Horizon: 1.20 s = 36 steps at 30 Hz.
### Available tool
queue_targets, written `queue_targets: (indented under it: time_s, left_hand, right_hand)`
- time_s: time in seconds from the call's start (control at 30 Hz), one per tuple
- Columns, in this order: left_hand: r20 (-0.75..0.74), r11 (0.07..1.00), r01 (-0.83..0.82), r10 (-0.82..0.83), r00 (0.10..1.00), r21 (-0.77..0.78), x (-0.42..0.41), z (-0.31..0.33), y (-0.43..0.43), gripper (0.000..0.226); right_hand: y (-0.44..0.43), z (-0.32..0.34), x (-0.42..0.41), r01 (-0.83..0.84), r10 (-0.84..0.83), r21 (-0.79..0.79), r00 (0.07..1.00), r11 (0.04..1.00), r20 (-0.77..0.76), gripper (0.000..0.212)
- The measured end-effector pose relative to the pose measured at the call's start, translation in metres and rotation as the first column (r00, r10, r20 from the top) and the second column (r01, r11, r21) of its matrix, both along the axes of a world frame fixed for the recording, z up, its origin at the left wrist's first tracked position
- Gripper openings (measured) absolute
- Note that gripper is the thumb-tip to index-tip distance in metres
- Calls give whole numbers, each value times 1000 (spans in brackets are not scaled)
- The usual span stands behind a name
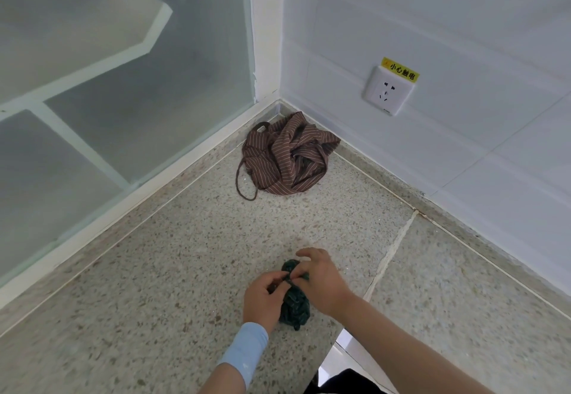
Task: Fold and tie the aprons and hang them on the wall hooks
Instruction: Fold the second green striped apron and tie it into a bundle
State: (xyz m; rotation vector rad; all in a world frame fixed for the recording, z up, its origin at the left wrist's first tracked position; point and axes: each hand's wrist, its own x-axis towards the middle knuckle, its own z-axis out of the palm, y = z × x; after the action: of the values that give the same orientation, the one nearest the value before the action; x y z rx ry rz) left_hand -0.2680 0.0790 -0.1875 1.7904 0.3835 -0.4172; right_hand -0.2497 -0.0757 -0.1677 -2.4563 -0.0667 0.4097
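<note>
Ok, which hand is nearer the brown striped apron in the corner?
Right. The right hand grips the far end of the green bundle, closer to the brown striped apron; the left hand pinches the bundle's near side, further back.

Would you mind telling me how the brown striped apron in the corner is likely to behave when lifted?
The brown striped apron lies in a loose crumpled heap, so it will probably go limp and unfold when lifted. Its strap loop trails free on the countertop, so it may dangle or snag. Thin cloth, likely light.
</note>
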Motion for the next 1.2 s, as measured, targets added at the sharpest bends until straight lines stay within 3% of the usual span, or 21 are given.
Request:
queue_targets:
  time_s: [0.17, 0.3, 0.43, 0.7, 1.03, 1.2]
  left_hand:
    - [-59, 995, 100, -99, 993, 11, 2, 5, 0, 11]
    - [-160, 982, 181, -187, 969, -47, 5, 7, 4, 13]
    - [-239, 969, 206, -234, 942, -139, 5, 12, 10, 14]
    - [-323, 954, 162, -241, 915, -251, -3, 22, 15, 16]
    - [-453, 944, -109, -47, 890, -312, -6, 25, 10, 26]
    - [-541, 924, -169, -47, 840, -343, -4, 29, 13, 21]
  right_hand:
    - [2, 2, -26, 150, -141, -15, 958, 989, 249, 22]
    - [9, -1, -45, 49, -54, 31, 985, 998, 161, 15]
    - [10, -8, -49, 97, -107, 66, 981, 993, 162, 15]
    - [6, -13, -42, 68, -73, 26, 946, 997, 316, 12]
    - [-9, -19, -35, -153, 237, -196, 806, 969, 543, 16]
    - [-9, -22, -29, -253, 411, -346, 742, 903, 530, 15]
